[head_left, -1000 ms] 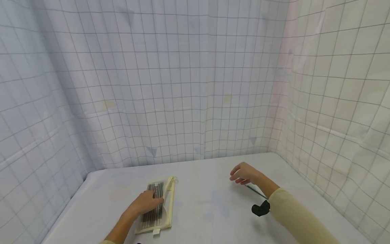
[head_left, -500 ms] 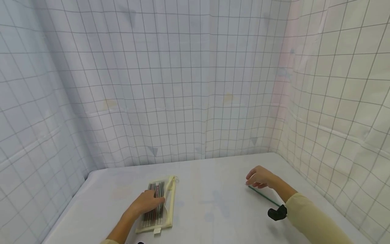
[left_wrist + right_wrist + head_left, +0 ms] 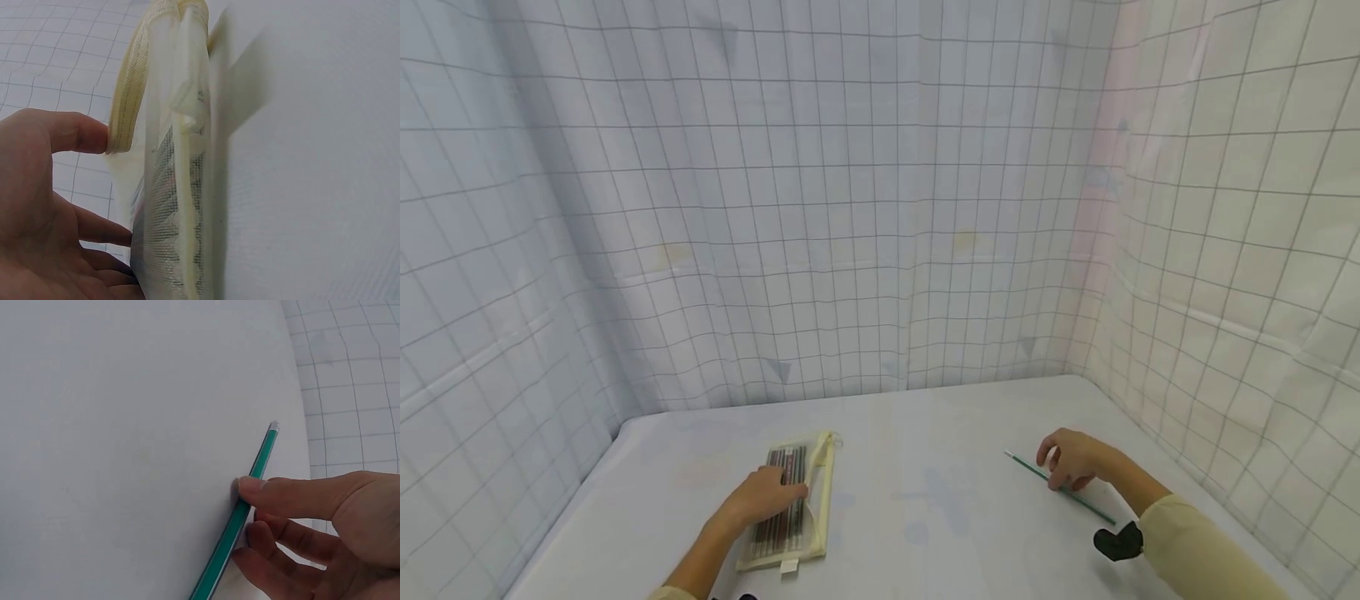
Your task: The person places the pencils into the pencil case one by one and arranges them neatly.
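Observation:
A flat, see-through mesh pencil case [image 3: 825, 508] with pale yellow edging lies at the left of the table, several dark pencils [image 3: 794, 467] visible inside. My left hand [image 3: 763, 497] rests on top of it with fingers extended. In the left wrist view, the thumb [image 3: 84, 132] touches the raised zipper edge [image 3: 129, 103] while the other fingers lie against the case. Over on the right, my right hand [image 3: 1078, 458] pinches a green pencil [image 3: 1028, 467] near its middle. The right wrist view shows the thumb on the green pencil [image 3: 228, 540], whose pale end points away.
A white cloth covers the table [image 3: 917, 467]. Grid-patterned white curtains [image 3: 850, 208] hang behind it and along both sides. A dark wrist-worn device [image 3: 1118, 542] sits by the right sleeve.
My right hand has moved right and toward me with the green pencil, which now shows along most of its length. The left hand and pencil case stay nearly in place.

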A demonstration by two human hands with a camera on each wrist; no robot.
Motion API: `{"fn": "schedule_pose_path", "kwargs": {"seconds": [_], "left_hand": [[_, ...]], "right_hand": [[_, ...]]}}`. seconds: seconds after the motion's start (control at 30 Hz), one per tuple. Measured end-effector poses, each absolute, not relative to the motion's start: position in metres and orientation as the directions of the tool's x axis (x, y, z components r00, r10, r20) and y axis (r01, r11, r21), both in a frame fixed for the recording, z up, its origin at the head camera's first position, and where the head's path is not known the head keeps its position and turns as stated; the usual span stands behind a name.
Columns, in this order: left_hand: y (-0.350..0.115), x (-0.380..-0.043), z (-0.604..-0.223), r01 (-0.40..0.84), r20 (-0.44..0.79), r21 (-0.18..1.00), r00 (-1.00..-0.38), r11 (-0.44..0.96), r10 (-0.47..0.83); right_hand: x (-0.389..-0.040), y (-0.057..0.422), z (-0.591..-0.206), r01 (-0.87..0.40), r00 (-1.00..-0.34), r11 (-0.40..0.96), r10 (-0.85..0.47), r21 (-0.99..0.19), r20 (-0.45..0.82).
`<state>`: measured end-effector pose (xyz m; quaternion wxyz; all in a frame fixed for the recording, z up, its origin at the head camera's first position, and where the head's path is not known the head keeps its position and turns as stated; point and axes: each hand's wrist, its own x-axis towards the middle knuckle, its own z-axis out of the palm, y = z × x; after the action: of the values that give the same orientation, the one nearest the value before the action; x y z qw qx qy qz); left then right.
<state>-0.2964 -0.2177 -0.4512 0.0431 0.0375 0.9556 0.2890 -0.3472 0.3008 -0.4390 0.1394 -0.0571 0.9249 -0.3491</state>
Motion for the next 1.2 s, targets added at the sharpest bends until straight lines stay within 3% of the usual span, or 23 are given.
{"fn": "schedule_pose_path", "kwargs": {"seconds": [0.13, 0.63, 1.2], "left_hand": [[-0.217, -0.296, -0.452, 0.043, -0.057, 0.563, -0.994, 0.825, 0.091], [-0.218, -0.296, -0.454, 0.038, -0.057, 0.580, -0.995, 0.814, 0.087], [-0.217, -0.300, -0.455, 0.037, -0.070, 0.552, -0.993, 0.833, 0.090]], "right_hand": [[-0.349, 0.304, -0.442, -0.055, -0.951, 0.745, -0.242, -0.665, -0.193], [-0.354, 0.307, -0.449, -0.009, -0.958, 0.669, -0.218, -0.743, -0.185], [-0.370, 0.256, -0.434, -0.011, -0.958, 0.556, -0.245, -0.831, -0.151]]}}
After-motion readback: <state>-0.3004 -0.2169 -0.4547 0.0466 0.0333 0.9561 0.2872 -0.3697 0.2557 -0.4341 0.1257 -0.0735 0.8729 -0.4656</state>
